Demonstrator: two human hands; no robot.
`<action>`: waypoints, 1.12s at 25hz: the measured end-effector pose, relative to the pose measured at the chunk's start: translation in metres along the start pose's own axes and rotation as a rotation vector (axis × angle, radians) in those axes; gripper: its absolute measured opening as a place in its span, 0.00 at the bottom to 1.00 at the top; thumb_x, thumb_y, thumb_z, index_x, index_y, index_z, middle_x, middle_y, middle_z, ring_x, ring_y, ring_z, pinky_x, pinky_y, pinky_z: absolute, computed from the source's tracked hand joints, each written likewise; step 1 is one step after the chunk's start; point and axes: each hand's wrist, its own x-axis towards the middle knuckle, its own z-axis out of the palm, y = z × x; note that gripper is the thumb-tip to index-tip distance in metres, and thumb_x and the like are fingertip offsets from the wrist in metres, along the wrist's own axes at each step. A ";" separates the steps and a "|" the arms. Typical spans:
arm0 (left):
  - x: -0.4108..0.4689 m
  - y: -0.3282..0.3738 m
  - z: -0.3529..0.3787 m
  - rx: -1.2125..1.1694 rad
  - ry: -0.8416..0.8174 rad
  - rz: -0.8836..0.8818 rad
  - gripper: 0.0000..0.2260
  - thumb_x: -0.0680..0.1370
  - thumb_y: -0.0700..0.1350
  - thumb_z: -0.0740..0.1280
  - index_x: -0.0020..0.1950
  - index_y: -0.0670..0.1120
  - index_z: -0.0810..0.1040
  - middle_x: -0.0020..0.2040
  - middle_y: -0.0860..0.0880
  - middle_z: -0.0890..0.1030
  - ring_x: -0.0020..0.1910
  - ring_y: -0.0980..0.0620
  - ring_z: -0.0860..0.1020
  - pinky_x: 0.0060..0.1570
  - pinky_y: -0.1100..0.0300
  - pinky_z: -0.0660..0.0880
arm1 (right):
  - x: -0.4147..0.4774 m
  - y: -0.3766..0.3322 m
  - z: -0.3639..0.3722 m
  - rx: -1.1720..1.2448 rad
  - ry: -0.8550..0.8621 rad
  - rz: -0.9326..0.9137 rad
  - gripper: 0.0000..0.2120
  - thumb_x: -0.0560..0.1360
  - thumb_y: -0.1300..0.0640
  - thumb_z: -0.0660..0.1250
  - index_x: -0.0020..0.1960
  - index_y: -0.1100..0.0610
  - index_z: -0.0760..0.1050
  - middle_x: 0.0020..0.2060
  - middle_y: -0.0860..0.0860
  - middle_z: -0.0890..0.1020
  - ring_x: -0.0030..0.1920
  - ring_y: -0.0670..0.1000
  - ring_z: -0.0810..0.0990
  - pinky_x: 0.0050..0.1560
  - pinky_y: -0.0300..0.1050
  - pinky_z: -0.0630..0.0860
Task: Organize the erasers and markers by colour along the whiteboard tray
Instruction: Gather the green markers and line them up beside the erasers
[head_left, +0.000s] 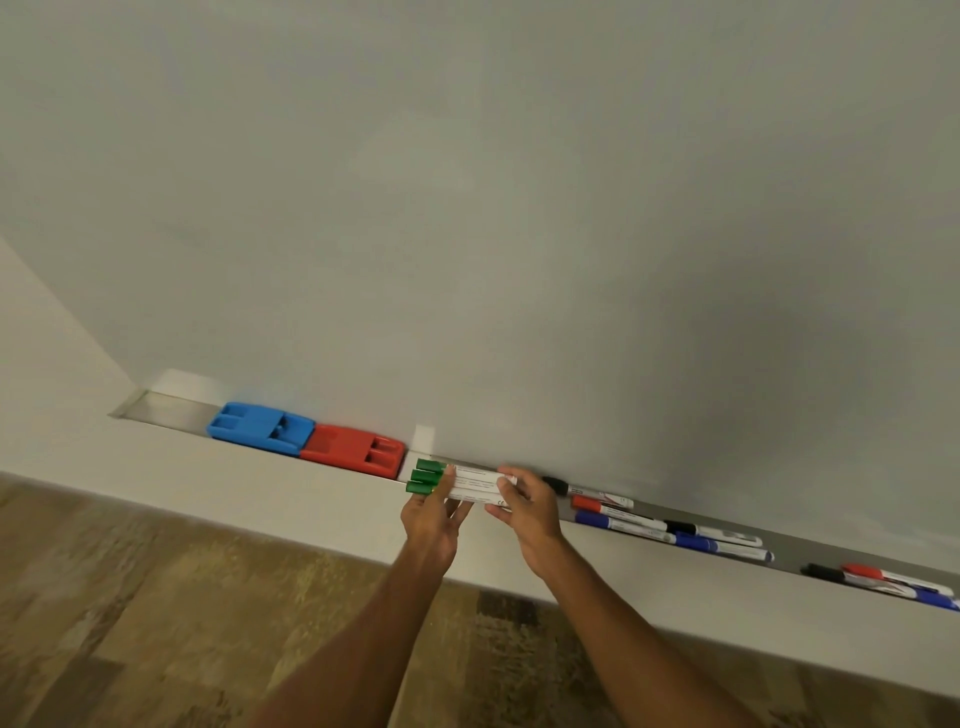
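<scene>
Landmark: red eraser (353, 449), a chunky moulded plastic block with 2 slots on top, sitting in the metal whiteboard tray (171, 410).

- Blue eraser (260, 428): same moulded shape, butted against the red eraser's left end.
- 3 green markers (470, 486): just right of the red eraser, bunched side by side. The glossy green caps point at the eraser, and the white round barrels carry printed labels. They sit at the tray's front lip; I can't tell whether they rest in it or are lifted.
- My left hand (434, 525): pinches the bundle just behind the caps, with the index finger laid over the top and the thumb on the near side.
- My right hand (527, 512): fingers curled round the barrels' tail ends, gripping them and hiding those ends.
- Further right of the red eraser, past my right hand, loose markers lie in the tray: black-capped marker (556, 486), red-capped marker (589, 503), blue-capped marker (597, 518).
- Next along are a second black one (680, 527) and a second blue one (696, 543).
- Farthest right is a small pile of 3 markers (865, 574), black, red and blue, overlapping.
- Above the red eraser is the whiteboard (467, 208), smooth and pale grey.
- Below it is a white ledge (234, 488), plain and matte.
- Below that is the carpet (156, 597), mottled brown and rough.
</scene>
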 end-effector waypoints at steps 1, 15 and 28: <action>0.001 0.002 0.000 0.011 -0.004 -0.002 0.14 0.76 0.35 0.68 0.60 0.35 0.75 0.55 0.37 0.80 0.51 0.40 0.80 0.50 0.48 0.77 | 0.001 -0.001 0.001 0.010 0.002 0.008 0.08 0.79 0.63 0.63 0.56 0.57 0.76 0.57 0.59 0.79 0.60 0.59 0.78 0.46 0.40 0.82; 0.019 0.025 -0.011 1.076 0.057 0.717 0.14 0.82 0.43 0.58 0.67 0.49 0.72 0.62 0.48 0.78 0.57 0.54 0.75 0.55 0.59 0.75 | 0.025 0.005 0.006 0.022 0.091 0.084 0.06 0.77 0.65 0.64 0.53 0.60 0.76 0.58 0.62 0.78 0.57 0.60 0.79 0.43 0.42 0.83; 0.038 0.012 -0.025 2.097 -0.355 0.898 0.27 0.80 0.38 0.54 0.79 0.47 0.51 0.80 0.48 0.52 0.79 0.49 0.46 0.77 0.50 0.44 | 0.032 -0.015 0.048 -0.414 0.280 0.147 0.13 0.79 0.64 0.60 0.62 0.67 0.69 0.60 0.64 0.76 0.58 0.62 0.78 0.50 0.48 0.78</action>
